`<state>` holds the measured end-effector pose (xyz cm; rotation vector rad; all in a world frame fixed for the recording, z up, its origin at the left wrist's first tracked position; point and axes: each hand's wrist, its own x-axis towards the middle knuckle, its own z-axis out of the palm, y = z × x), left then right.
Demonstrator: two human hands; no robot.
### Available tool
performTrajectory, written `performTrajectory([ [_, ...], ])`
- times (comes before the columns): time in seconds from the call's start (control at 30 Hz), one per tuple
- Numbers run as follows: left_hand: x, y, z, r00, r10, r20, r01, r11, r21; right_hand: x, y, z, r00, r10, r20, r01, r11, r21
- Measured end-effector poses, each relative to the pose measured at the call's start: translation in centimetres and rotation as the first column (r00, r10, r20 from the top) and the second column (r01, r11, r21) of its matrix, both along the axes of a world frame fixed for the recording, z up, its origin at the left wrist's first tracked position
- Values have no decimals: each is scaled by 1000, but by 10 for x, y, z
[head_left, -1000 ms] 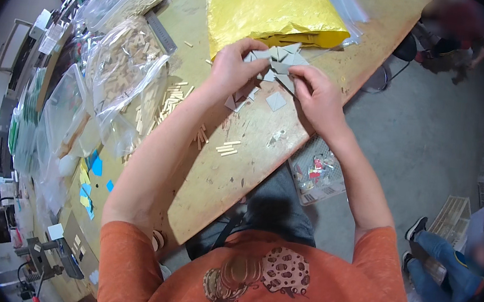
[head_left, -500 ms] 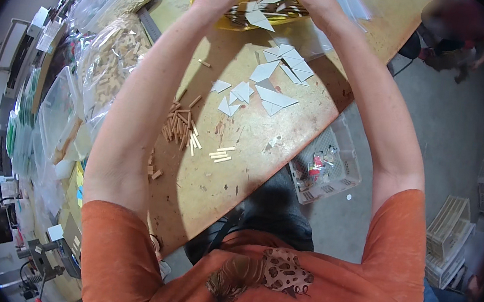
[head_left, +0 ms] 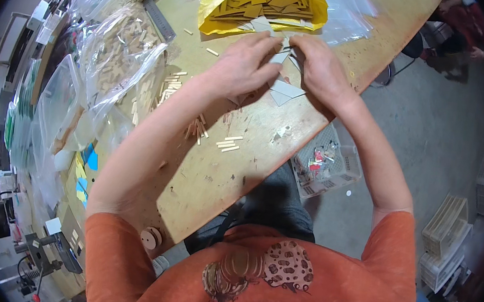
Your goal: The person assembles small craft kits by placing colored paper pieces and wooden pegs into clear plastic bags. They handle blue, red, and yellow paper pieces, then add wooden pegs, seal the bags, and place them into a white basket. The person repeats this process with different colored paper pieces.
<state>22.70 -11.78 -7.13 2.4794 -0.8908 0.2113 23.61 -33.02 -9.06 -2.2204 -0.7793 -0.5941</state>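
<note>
On the table, flat light-grey angular pieces (head_left: 286, 89), thin like card or board, lie between and just below my hands. My left hand (head_left: 244, 66) reaches over them from the left, thumb apart from the fingers. My right hand (head_left: 321, 70) cups them from the other side, fingers bent, their tips partly hidden. Both hands touch the pieces without clearly gripping any. Right beyond my fingers, a yellow plastic bag (head_left: 209, 23) lies with its mouth toward me, full of similar flat pieces that look yellowish inside it. One grey piece (head_left: 262, 24) sits at the bag's mouth.
Small wooden sticks (head_left: 229, 144) lie in groups on the table (head_left: 208, 189). To the left are a clear bag of wooden pieces (head_left: 124, 39) and a metal ruler (head_left: 159, 21). Clear plastic bags (head_left: 346, 20) lie beside the yellow bag. A crate (head_left: 334, 176) stands below the table's edge. A person (head_left: 468, 27) sits at far right.
Both hands have let go of the yellow bag's mouth and come back toward me, onto the grey pieces. The scattered pieces are now gathered closer together, and the bag lies open beyond.
</note>
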Motion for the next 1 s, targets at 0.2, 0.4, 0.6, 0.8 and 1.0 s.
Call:
performTrajectory([
  [0.2,-42,-4,12,985,-154,80,152,988,26,-50,-1,1,989,98,-113,-82,987,142],
  [0.4,-44,-13,-2,996,-54,65,53,999,10,-58,-4,4,993,-50,-109,64,989,131],
  [0.6,-38,-24,1,971,-55,234,23,990,137,-71,-18,13,987,-129,93,147,963,-225],
  [0.8,-18,-26,7,944,-107,311,22,964,266,-57,-27,11,983,7,184,59,935,-350],
  [1.0,5,-19,10,993,18,119,-23,999,38,-52,-29,-2,987,-28,155,33,999,-31],
])
